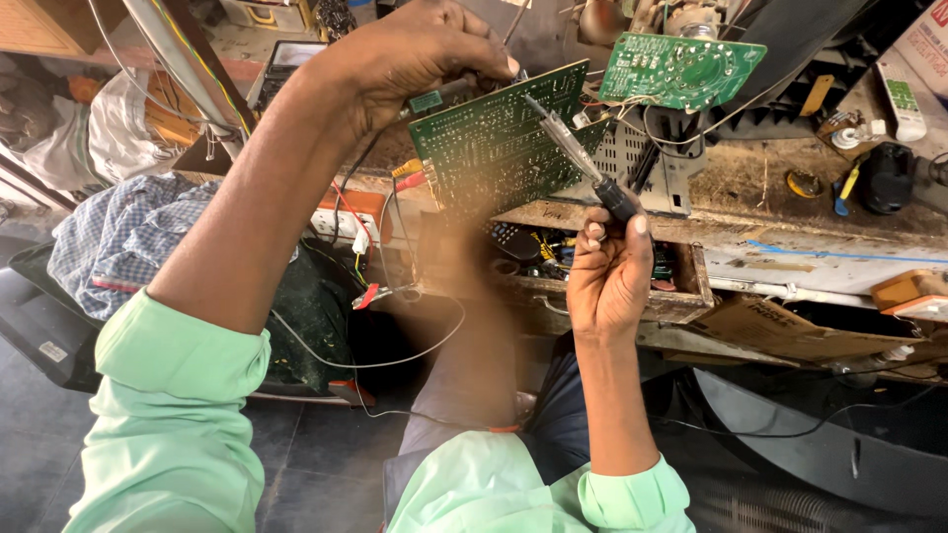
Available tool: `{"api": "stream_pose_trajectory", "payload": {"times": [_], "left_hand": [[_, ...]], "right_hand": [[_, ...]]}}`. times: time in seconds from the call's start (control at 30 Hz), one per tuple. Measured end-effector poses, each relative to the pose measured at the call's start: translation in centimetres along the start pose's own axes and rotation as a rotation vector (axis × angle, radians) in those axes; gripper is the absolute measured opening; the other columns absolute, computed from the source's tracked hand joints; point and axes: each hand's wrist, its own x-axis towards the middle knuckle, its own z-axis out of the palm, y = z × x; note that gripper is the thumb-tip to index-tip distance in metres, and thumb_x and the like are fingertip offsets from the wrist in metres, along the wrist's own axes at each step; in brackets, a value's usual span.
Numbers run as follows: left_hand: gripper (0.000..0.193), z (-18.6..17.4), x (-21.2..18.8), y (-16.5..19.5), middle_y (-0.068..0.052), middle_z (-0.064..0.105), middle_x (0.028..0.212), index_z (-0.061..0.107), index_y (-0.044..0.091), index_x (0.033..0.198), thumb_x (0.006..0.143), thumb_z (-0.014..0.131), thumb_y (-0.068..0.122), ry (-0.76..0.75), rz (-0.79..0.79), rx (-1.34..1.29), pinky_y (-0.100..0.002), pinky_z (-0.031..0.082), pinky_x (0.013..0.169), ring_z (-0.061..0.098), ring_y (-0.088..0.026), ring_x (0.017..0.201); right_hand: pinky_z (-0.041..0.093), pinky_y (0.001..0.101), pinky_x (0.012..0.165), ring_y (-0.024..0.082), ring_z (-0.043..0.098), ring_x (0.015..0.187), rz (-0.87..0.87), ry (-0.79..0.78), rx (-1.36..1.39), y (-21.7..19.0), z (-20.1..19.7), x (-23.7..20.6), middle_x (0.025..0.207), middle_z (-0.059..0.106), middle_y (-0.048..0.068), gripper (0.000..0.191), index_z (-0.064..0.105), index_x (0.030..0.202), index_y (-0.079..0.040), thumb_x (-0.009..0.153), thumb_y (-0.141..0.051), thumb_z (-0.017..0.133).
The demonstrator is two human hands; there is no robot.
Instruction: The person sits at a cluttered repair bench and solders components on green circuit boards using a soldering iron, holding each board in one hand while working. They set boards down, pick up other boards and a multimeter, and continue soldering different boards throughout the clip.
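My left hand (415, 54) grips the top left edge of a large green circuit board (504, 148), which stands tilted on its edge over the workbench. My right hand (607, 271) is closed around the black handle of a soldering iron (578, 158). The iron's metal tip rests against the upper middle of the board's solder side. A smaller green circuit board (681, 69) hangs behind at the upper right, with wires running from it.
The worn wooden workbench (810, 247) has an open drawer (681, 296) full of parts. A remote control (901, 94), a yellow tool and small parts lie at the right. A power strip (341, 225), loose wires, checked cloth (123, 232) and bags sit left.
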Motion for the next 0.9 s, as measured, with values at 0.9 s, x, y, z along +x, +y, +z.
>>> {"api": "stream_pose_trajectory", "payload": {"times": [0.9], "left_hand": [[0.013, -0.03, -0.08, -0.71, 0.001, 0.071, 0.079, 0.075, 0.006, 0.085, 0.09, 0.076, 0.018, -0.004, 0.089, 0.06, -0.021, 0.05, 0.071, 0.063, -0.005, 0.073]], "right_hand": [[0.058, 0.0268, 0.08, 0.02, 0.068, 0.086, -0.021, -0.013, -0.058, -0.12, 0.25, 0.08, 0.102, 0.072, 0.019, 0.033, 0.063, 0.126, 0.007, 0.105, -0.017, 0.07]]}}
